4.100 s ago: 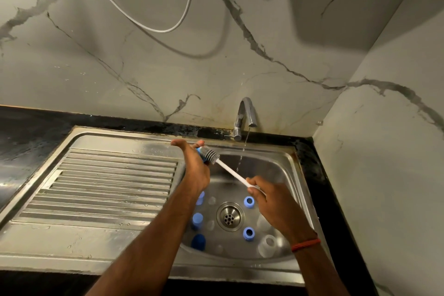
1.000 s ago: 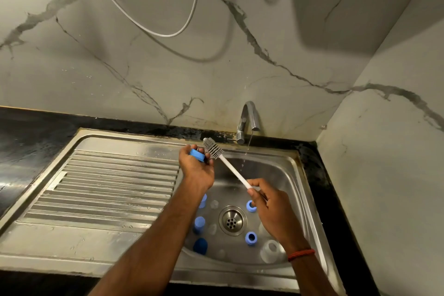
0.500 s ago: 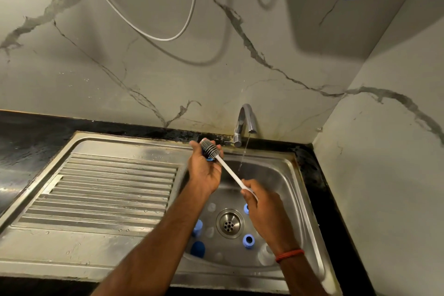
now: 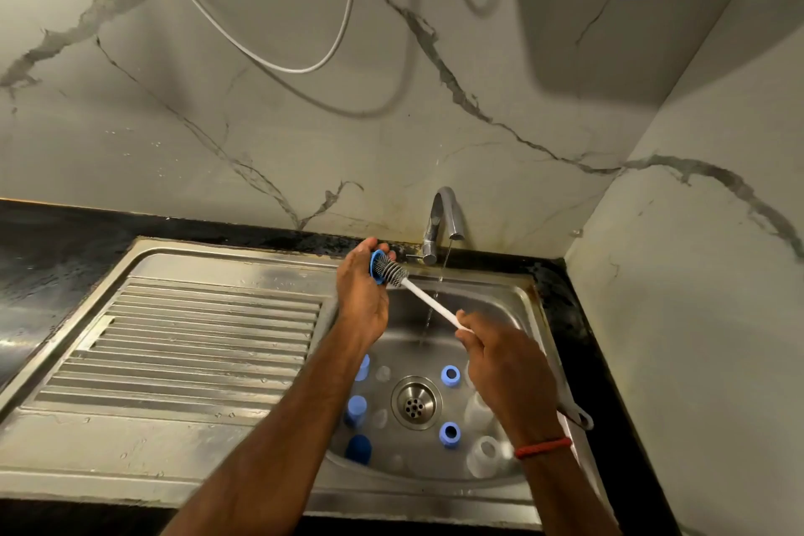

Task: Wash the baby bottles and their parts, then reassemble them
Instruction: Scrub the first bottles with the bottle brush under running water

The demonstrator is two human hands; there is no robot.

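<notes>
Far left: black tabletop (image 4: 52, 239), then a ribbed draining board (image 4: 195, 339), a wide flat run up to the edge of the basin (image 4: 515, 309). Over that edge, left hand (image 4: 361, 296) raised, fingers curled round a blue ring (image 4: 374, 262), gray brush head (image 4: 391, 270) pushed into it. Below the forearm, blue caps (image 4: 356, 409) and clear teats (image 4: 383, 373) on the basin floor, partly covered. Drain (image 4: 415, 403) mid-basin, with other blue rings (image 4: 450, 373) beside it. Behind, tap (image 4: 441, 222), thin stream (image 4: 439, 287) falling just past the white brush handle (image 4: 430, 305). Right hand (image 4: 509, 366), fingers closed on that handle, red thread (image 4: 541, 447) at the wrist, arm hiding part of the clear bottles (image 4: 480, 455). Side wall (image 4: 696, 318) close on the right. White looped piece (image 4: 581, 418) at the right rim, hard to identify.
</notes>
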